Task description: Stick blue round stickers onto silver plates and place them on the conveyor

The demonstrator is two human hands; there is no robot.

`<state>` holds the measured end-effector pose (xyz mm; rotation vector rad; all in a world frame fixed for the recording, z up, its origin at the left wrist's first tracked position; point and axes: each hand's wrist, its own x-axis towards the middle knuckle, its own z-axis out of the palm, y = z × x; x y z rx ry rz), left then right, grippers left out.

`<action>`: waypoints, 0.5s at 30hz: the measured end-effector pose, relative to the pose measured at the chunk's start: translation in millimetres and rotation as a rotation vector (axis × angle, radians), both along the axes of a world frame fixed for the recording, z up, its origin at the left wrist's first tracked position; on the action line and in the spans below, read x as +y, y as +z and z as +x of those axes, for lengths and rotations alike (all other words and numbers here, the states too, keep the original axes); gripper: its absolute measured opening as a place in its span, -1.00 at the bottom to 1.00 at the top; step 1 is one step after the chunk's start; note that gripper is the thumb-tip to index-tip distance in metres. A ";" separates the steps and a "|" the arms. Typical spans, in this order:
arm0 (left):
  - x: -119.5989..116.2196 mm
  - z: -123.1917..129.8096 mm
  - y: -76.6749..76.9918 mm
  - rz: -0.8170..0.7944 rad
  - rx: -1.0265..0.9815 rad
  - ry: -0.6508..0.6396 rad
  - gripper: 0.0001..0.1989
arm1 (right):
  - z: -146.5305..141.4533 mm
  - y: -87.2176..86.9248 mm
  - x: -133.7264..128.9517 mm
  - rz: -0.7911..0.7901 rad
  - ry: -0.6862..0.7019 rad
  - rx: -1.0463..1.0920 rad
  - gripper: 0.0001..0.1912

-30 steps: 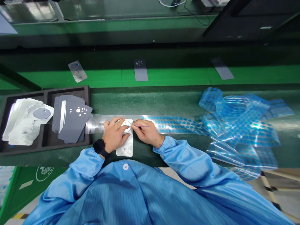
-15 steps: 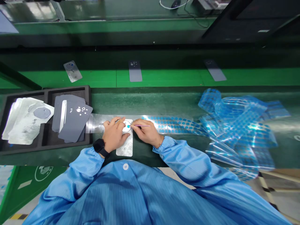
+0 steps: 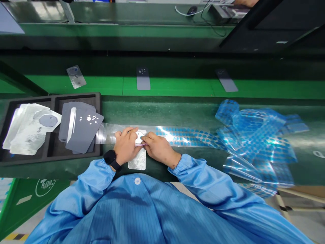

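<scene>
A silvery phone back panel (image 3: 137,162) lies upright-on to me on the bench, over a clear strip (image 3: 109,130) with rows of blue dots (image 3: 188,134). My left hand (image 3: 125,145), a black watch at its wrist, grips the panel's left side with bent fingers. At the panel's white round camera area my right hand (image 3: 161,149) has its fingertips pressed down, close beside the left fingers. A thin pink stick (image 3: 140,145) pokes out leftward from the right fingers, crossing the panel. Its tip is hard to make out.
At left a black two-part tray (image 3: 99,108) holds silvery panels (image 3: 27,135) and grey panels (image 3: 83,132). Crumpled blue-dotted film (image 3: 261,135) heaps at right. Beyond, three panels lie on the green belt: one silvery (image 3: 76,77), two grey (image 3: 143,79) (image 3: 226,81).
My right fingertips have come down onto the camera area. The pink stick has swung from pointing right over the hand to lying leftward across the panel. My left hand stays on the panel.
</scene>
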<state>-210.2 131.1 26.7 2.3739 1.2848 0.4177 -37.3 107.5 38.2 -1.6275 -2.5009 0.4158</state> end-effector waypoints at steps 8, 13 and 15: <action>0.5 0.5 -1.1 -0.003 -0.001 -0.001 -0.74 | 1.9 5.5 6.2 -0.028 0.144 -0.118 -0.72; 0.4 0.1 -1.4 -0.006 0.003 0.001 -0.75 | 8.7 2.3 6.5 0.017 0.163 -0.047 -0.76; 0.2 -0.2 -1.1 -0.011 0.000 0.002 -0.76 | 10.2 1.0 6.5 0.020 0.154 -0.009 -0.77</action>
